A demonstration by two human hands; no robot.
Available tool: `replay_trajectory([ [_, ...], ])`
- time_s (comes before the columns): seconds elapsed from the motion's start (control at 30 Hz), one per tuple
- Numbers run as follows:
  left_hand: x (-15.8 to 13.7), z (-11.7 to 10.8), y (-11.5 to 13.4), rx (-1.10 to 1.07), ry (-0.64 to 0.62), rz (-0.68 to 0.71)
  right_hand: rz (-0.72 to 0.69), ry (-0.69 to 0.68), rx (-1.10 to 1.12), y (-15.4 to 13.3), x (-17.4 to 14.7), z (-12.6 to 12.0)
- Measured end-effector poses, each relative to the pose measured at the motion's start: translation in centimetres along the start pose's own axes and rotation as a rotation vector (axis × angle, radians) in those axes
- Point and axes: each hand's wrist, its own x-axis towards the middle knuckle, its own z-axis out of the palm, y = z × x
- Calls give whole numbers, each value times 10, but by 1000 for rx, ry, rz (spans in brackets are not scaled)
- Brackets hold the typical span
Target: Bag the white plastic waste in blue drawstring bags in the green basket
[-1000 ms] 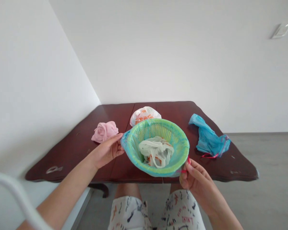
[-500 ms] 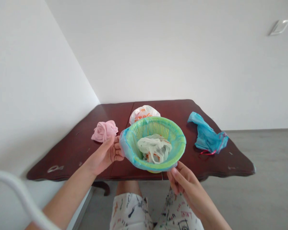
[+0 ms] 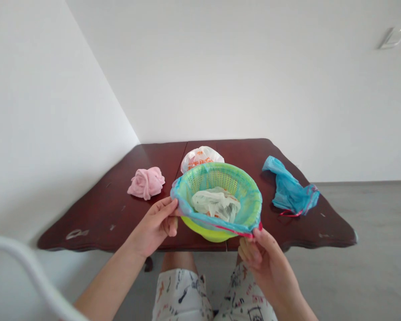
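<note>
A green plastic basket [image 3: 207, 232] stands at the table's near edge, lined with a thin blue plastic bag [image 3: 243, 207]. Inside it lies a crumpled whitish plastic bag [image 3: 217, 203]. At the basket's left rim, my left hand [image 3: 160, 218] pinches the blue bag's edge between thumb and fingers. My right hand [image 3: 262, 249] grips the bag's edge at the near right, where a pink drawstring shows. Between the two hands the bag's edge is stretched along the front of the rim, and the basket's green side shows below it.
Behind the basket sits a white plastic bag with orange print [image 3: 202, 156]. A folded pink cloth [image 3: 146, 183] lies on the left of the dark red table [image 3: 96, 209]. To the right is another blue bag [image 3: 287, 187] with a pink drawstring. White walls border the table's back and left.
Both hands have shifted their holds on the blue bag's edge. Its front edge has been pulled up, baring the basket's outer side and showing the pink drawstring.
</note>
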Motion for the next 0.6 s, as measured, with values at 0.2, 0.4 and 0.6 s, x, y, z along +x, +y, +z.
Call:
replay_trajectory([
  [0.2, 2, 1, 0, -26, 34, 63, -187, 128, 44, -10, 4, 5],
  [0.4, 13, -3, 12, -25, 49, 51, -230, 192, -26, -29, 32, -6],
  [0.6, 34, -33, 17, 232, 85, 304, 56, 106, 101, -47, 70, -31],
])
